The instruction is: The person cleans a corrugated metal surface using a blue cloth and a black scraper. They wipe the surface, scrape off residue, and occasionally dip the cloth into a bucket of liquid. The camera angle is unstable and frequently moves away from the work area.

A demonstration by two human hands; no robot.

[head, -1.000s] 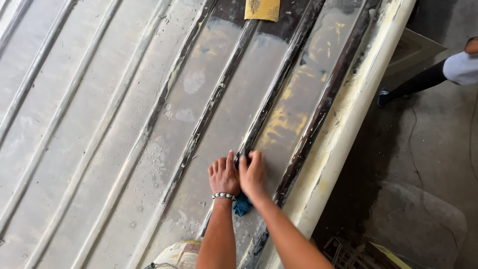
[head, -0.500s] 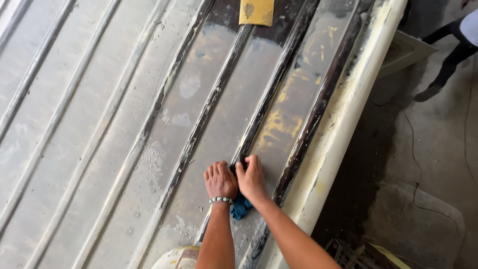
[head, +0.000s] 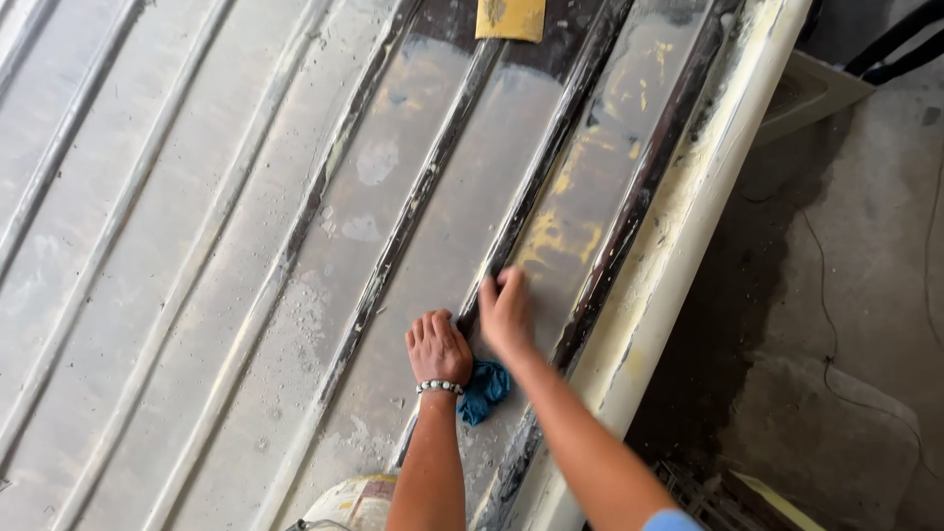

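While our right hand [head: 506, 315] presses flat and open on the dark raised rib [head: 551, 157], which runs up and right away from us, our left hand [head: 438, 346] rests curled, empty, beside the blue cloth [head: 485, 388]

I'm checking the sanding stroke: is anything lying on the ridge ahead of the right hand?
Nothing visible does. The right hand presses on the dark ridge, which runs bare up the hull. The yellow sandpaper sheet lies left of it; the blue cloth sits behind, beside the left hand.
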